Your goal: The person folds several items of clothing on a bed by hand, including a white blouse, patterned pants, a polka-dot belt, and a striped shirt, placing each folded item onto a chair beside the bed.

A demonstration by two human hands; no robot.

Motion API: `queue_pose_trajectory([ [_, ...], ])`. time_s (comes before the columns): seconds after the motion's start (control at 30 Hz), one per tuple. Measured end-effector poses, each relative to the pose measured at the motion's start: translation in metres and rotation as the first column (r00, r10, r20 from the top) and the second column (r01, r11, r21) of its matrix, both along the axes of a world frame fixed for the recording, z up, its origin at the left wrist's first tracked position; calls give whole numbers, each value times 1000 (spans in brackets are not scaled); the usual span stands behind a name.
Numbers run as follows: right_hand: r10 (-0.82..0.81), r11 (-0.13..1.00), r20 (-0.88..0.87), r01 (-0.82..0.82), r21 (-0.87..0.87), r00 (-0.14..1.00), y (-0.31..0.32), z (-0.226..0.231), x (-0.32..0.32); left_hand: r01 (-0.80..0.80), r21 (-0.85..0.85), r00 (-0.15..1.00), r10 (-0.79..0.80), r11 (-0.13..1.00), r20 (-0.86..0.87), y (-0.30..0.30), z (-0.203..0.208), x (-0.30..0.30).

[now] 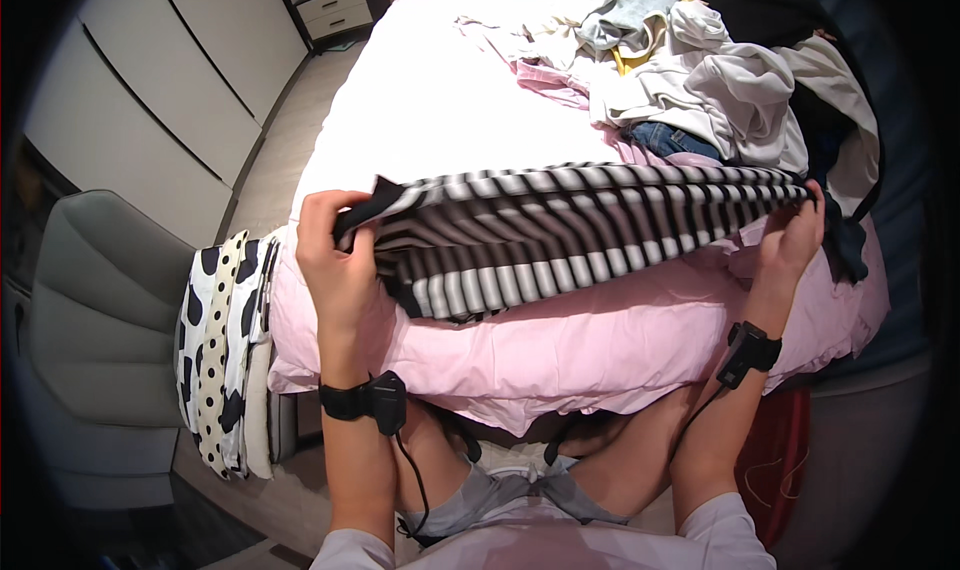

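Stretched between my two hands is a black-and-white striped knit garment (560,220), held sideways above the near edge of the bed. My left hand (335,240) grips its dark-edged end, fingers curled round the cloth. At the opposite end, my right hand (792,235) pinches the narrowed, bunched fabric. The cloth sags a little between them, and its lower edge hangs over the pink bedding (540,355). Each wrist wears a black strapped device with a cable.
A heap of mixed clothes (700,80) lies on the bed's far right, with blue jeans (670,140) near its bottom. Folded spotted bedding (215,360) hangs left of the bed, beside a grey chair (110,310). White wardrobe doors (150,80) line the left; a small drawer cabinet (338,10) stands behind.
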State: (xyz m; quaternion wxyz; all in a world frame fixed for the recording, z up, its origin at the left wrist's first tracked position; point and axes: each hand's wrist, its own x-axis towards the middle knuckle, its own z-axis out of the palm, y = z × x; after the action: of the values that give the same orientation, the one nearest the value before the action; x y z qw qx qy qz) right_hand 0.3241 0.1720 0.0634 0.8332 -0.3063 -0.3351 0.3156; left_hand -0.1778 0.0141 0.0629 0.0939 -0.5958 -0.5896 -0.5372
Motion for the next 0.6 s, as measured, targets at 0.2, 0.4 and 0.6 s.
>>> queue_pose_trajectory([
  [0.2,-370,843,647,533,-68,667,-1,-14,50,220,-63,862,-163,974,479,10,-3,41],
  [0.4,225,905,944,-412,-110,241,-89,38,-146,828,94,389,-687,553,614,-4,0,92],
  [0.6,456,839,834,-462,-286,311,-87,15,-177,770,88,508,-691,632,515,1,-4,89],
])
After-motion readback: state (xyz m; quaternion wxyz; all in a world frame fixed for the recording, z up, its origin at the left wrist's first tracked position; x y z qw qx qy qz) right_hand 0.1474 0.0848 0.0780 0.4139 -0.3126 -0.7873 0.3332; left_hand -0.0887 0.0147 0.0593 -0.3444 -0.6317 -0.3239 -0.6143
